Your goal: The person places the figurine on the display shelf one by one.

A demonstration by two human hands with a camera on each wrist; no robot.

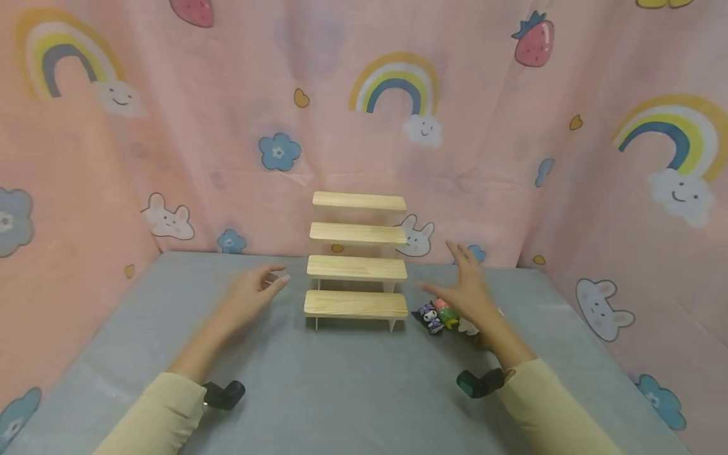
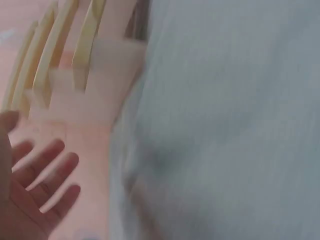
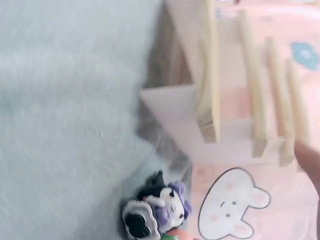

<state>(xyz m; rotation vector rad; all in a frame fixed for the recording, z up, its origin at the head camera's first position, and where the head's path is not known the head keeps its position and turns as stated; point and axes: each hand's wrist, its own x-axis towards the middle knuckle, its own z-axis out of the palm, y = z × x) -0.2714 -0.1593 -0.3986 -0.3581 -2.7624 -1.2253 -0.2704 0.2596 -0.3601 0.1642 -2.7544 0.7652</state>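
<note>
A tiered stand with several pale wooden shelves (image 1: 356,304) on whitish side supports is at the middle of the table. Left of it, my left hand (image 1: 250,294) hovers with fingers loosely bent and nothing in them; the left wrist view shows those fingers (image 2: 52,172) apart. My right hand (image 1: 469,287) is on the stand's other side, thumb and fingers spread, holding nothing. Below it lie small figurines: a black, white and purple one (image 1: 430,318), a red and green one (image 1: 446,313) and a whitish one (image 1: 467,327), partly hidden by the hand and wrist.
A grey cloth (image 1: 341,392) covers the table. Behind and at both sides hangs a pink curtain (image 1: 227,126) printed with rainbows, flowers and rabbits. Dark wrist cameras (image 1: 224,395) are strapped at both sleeve cuffs.
</note>
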